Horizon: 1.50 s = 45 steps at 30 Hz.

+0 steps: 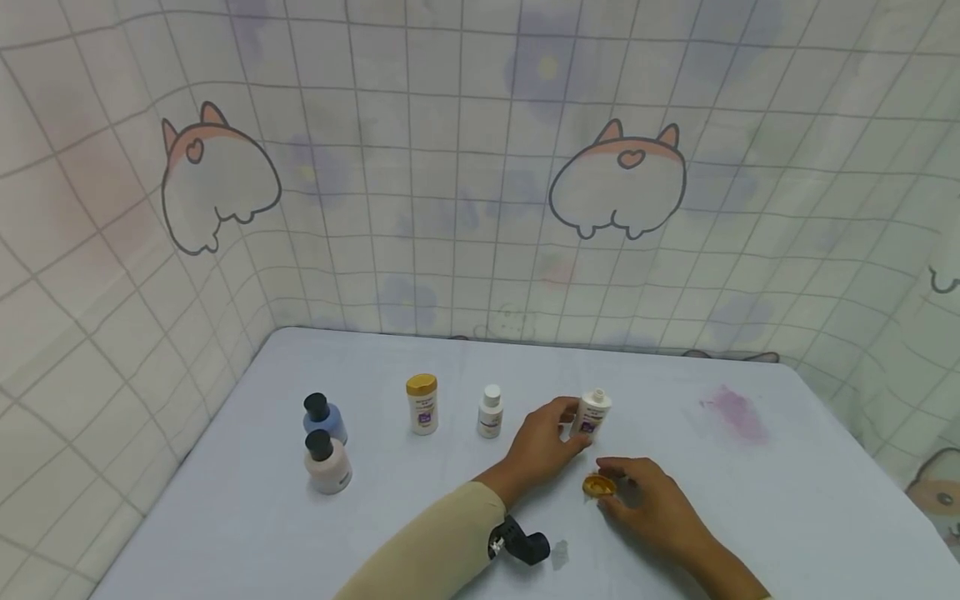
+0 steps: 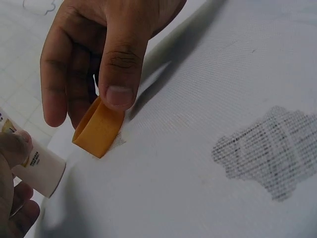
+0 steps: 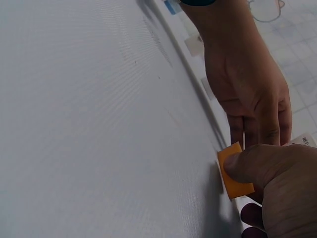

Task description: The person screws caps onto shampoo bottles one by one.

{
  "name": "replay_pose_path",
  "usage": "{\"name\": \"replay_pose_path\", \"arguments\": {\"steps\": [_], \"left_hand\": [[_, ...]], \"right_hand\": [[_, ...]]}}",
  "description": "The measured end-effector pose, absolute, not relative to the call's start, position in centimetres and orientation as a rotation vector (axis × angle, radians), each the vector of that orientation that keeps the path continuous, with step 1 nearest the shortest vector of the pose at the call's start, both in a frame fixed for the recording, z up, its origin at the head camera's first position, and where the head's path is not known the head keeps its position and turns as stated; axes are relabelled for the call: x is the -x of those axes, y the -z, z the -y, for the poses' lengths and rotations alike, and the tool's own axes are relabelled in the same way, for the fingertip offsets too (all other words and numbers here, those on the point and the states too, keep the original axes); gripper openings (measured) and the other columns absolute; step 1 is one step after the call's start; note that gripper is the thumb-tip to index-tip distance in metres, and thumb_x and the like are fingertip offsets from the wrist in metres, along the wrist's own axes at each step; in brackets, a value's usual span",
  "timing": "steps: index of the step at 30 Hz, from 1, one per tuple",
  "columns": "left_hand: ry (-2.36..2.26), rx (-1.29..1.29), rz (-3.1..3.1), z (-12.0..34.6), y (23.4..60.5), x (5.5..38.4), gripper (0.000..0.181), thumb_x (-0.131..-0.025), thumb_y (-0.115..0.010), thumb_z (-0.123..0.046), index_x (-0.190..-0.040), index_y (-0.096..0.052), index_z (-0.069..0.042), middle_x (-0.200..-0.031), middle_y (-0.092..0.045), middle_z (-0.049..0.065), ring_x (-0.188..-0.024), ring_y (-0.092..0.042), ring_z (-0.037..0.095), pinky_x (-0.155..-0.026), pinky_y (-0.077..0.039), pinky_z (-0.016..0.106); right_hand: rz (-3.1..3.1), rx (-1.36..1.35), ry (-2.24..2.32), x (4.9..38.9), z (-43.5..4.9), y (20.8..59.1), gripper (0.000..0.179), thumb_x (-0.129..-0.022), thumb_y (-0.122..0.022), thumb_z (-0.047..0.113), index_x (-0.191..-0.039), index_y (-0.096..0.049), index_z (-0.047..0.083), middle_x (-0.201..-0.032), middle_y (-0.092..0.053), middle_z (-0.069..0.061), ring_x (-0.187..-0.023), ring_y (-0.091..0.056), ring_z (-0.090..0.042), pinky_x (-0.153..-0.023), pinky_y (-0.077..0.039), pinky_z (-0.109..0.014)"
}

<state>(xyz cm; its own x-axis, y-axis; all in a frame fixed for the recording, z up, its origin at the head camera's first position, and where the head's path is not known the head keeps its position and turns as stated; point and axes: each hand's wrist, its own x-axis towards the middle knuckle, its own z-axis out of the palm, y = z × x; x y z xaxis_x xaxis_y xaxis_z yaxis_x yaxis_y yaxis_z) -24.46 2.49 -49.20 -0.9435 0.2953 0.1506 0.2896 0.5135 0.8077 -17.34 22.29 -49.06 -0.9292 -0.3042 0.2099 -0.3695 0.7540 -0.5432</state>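
Note:
My left hand (image 1: 542,442) holds an uncapped white bottle (image 1: 592,411) by its side, the bottle tilted a little over the table. To the right and nearer to me, my right hand (image 1: 651,504) pinches a yellow-orange cap (image 1: 598,486) between thumb and fingers, its hollow side up. In the left wrist view the cap (image 2: 101,130) hangs under the right thumb, and the bottle (image 2: 42,171) is partly cut off at the left edge. The right wrist view has the cap (image 3: 236,173) under the thumb, close over the white cloth.
Left of the hands stand a small white bottle (image 1: 491,412), a white bottle with a yellow cap (image 1: 423,408), and blue (image 1: 330,421) and pale pink (image 1: 328,467) bottles with black caps. A pink stain (image 1: 737,412) marks the tabletop (image 1: 225,500) at right. Patterned cloth (image 1: 465,167) hangs behind.

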Motion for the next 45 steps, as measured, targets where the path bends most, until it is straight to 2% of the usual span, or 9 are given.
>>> {"name": "replay_pose_path", "arguments": {"steps": [7,13,18,22,26,32,45], "left_hand": [[-1.428,-0.485,-2.749,-2.9,49.1,24.6,0.048,-0.095,-0.077,-0.027,-0.138,-0.059,-0.017,-0.128,-0.067,-0.005,-0.112,-0.064,0.009,-0.095,-0.055,0.026],[-1.431,-0.496,-2.777,-2.8,49.0,24.7,0.038,-0.096,-0.075,-0.029,-0.130,-0.063,-0.017,-0.122,-0.069,-0.006,-0.106,-0.065,0.006,-0.088,-0.056,0.025],[-1.474,-0.522,-2.753,-2.5,48.9,24.7,0.033,-0.096,-0.075,-0.027,-0.125,-0.064,-0.015,-0.119,-0.069,-0.006,-0.105,-0.066,0.006,-0.087,-0.056,0.023],[-1.514,-0.549,-2.717,-2.4,49.1,24.7,0.029,-0.096,-0.076,-0.025,-0.122,-0.064,-0.016,-0.119,-0.069,-0.006,-0.104,-0.067,0.005,-0.087,-0.056,0.021],[-1.527,-0.560,-2.695,-2.1,49.2,24.6,0.029,-0.096,-0.076,-0.024,-0.121,-0.064,-0.016,-0.119,-0.069,-0.006,-0.105,-0.067,0.005,-0.088,-0.056,0.020],[-1.537,-0.603,-2.650,-1.6,49.1,24.2,0.028,-0.096,-0.075,-0.022,-0.121,-0.063,-0.016,-0.118,-0.069,-0.007,-0.107,-0.066,0.004,-0.088,-0.055,0.018],[-1.482,-0.763,-2.583,0.9,48.0,22.5,0.030,-0.096,-0.076,-0.022,-0.122,-0.064,-0.015,-0.116,-0.071,-0.006,-0.104,-0.066,0.001,-0.085,-0.055,0.015]], "right_hand": [[2.842,-0.550,-0.889,17.5,-22.2,49.3,0.048,-0.079,-0.088,0.006,-0.123,-0.071,0.015,-0.114,-0.071,0.009,-0.108,-0.063,-0.015,-0.093,-0.056,-0.043],[2.812,-0.585,-0.881,17.6,-22.3,49.5,0.048,-0.078,-0.089,0.006,-0.122,-0.071,0.014,-0.112,-0.071,0.011,-0.105,-0.063,-0.013,-0.090,-0.057,-0.040],[2.807,-0.577,-0.895,17.5,-22.4,49.4,0.048,-0.078,-0.089,0.006,-0.122,-0.072,0.015,-0.112,-0.070,0.011,-0.104,-0.062,-0.012,-0.089,-0.057,-0.038],[2.778,-0.589,-0.897,17.4,-22.5,49.4,0.045,-0.076,-0.089,0.004,-0.116,-0.073,0.016,-0.110,-0.069,0.012,-0.098,-0.060,-0.010,-0.083,-0.057,-0.032],[2.761,-0.580,-0.905,17.4,-22.5,49.2,0.042,-0.075,-0.089,0.001,-0.110,-0.073,0.017,-0.105,-0.067,0.013,-0.093,-0.058,-0.009,-0.078,-0.055,-0.030],[2.774,-0.557,-0.930,17.3,-22.6,48.8,0.042,-0.075,-0.086,-0.003,-0.108,-0.071,0.018,-0.104,-0.065,0.011,-0.090,-0.057,-0.008,-0.075,-0.056,-0.029],[2.771,-0.546,-1.096,17.2,-22.8,48.2,0.045,-0.078,-0.081,-0.007,-0.114,-0.069,0.016,-0.107,-0.071,0.007,-0.092,-0.065,-0.008,-0.076,-0.059,-0.028]]}}
